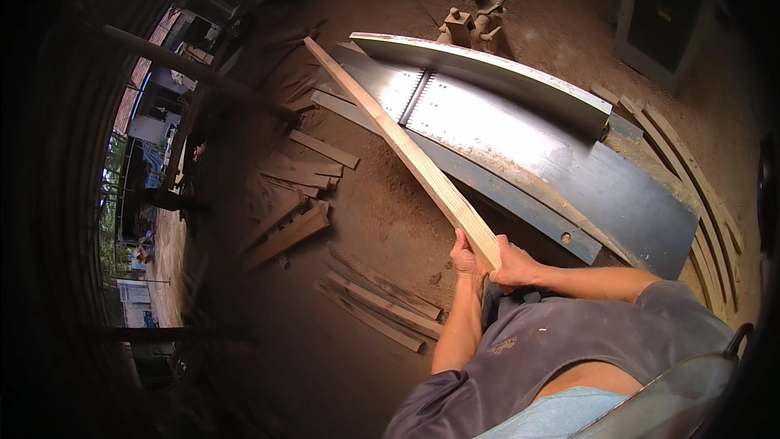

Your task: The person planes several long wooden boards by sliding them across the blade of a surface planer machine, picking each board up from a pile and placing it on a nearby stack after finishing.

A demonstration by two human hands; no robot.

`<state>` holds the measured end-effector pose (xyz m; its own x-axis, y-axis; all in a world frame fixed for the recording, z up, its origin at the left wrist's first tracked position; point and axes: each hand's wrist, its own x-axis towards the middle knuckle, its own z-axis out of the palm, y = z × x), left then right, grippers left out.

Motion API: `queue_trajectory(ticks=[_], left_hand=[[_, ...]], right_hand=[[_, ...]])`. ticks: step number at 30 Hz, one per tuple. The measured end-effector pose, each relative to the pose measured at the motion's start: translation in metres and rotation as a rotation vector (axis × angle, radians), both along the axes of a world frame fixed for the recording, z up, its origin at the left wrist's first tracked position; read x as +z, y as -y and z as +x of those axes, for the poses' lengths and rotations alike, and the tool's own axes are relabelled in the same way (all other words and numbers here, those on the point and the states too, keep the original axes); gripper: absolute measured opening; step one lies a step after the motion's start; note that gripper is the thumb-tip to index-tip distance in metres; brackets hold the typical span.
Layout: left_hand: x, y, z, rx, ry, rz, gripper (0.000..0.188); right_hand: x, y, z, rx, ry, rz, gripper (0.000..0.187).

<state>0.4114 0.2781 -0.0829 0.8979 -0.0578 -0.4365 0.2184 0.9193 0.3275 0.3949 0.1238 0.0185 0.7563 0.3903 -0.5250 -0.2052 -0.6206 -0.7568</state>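
Note:
A long, narrow wooden board [406, 150] runs from my body up and away to the left, its far end above the far end of a jointer's metal bed [487, 126]. My left hand [464, 256] is closed round the board's near end, thumb up along its left side. On the opposite side my right hand [513, 265] grips the same end, close to my waist. The board slants across the jointer's near edge; whether it touches there I cannot tell. Beyond the bed stands the jointer's fence [487, 69], and a dark cutter slot [415, 97] crosses the bed.
Wood strips [382, 305] lie on the dusty floor to my left, with more offcuts [288, 232] farther off. Long curved-looking boards [691, 171] lie right of the jointer. A dusty metal fitting [475, 20] stands behind the fence, and a grey cabinet [666, 16] at the far right. Sawdust [520, 167] covers part of the bed.

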Motion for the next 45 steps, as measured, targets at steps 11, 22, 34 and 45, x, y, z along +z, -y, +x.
queue_trajectory(ticks=[11, 22, 34, 45], left_hand=[[0.021, 0.013, -0.113, -0.019, 0.066, -0.1, 0.054], [0.022, 0.029, -0.248, -0.043, 0.113, -0.036, 0.049], [0.041, 0.156, -0.32, -0.295, -0.141, 0.583, 0.038], [0.086, 0.336, -0.293, -0.597, -0.058, 0.991, 0.032]], right_hand=[[0.01, 0.005, -0.13, 0.054, 0.209, 0.032, 0.116], [0.013, 0.015, -0.269, -0.122, 0.004, 0.175, 0.122], [0.037, 0.141, -0.366, -0.186, 0.251, -0.308, 0.11], [0.047, 0.353, -0.316, -0.109, 0.098, 0.071, 0.087]])
